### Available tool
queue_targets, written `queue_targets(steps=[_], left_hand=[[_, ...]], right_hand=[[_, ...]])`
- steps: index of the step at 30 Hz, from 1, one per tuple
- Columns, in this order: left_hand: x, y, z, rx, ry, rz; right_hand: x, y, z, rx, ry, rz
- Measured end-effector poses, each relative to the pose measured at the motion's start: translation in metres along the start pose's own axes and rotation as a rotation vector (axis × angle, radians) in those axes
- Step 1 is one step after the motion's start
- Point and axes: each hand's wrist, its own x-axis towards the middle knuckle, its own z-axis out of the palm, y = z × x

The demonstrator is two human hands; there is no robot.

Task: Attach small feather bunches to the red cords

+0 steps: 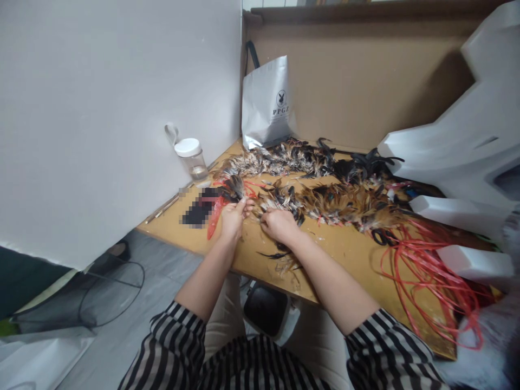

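Observation:
My left hand (234,218) is closed in a pinch on a small bunch of dark feathers (235,187), which fans out above the fingertips. To its right, my right hand (279,223) is bent down at the near side of a loose feather pile (284,196), its fingers curled. Whether a feather sits in those fingers is hidden by the hand. A long row of brown feathers (345,203) tied with red string lies to the right. Behind it stretches a row of black and pale feathers (280,161). Several loose feathers (286,262) are scattered near the table's front edge.
A clear jar with a white lid (189,147) and a silver bag (266,103) stand at the back left. Red plastic strings (430,276) hang over the right end of the wooden table (353,265). White foam pieces (447,211) crowd the right side. A black bin (266,309) is below.

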Motion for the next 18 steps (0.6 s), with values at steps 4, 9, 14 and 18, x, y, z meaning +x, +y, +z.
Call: queue_targets(steps=[4,9,14,18], left_hand=[[0.0,0.0,0.0,-0.004,0.003,0.009],[-0.001,0.001,0.002,-0.009,-0.015,-0.008],[-0.006,0.004,0.004,-0.012,-0.127,-0.143],[-0.01,0.004,0.004,0.01,-0.252,-0.275]], right_hand=[[0.004,0.002,0.005,0.001,0.013,0.088],[0.008,0.019,0.005,0.567,0.086,0.277],[0.009,0.031,-0.001,1.423,0.148,0.525],[0.011,0.024,-0.005,1.698,0.185,0.536]])
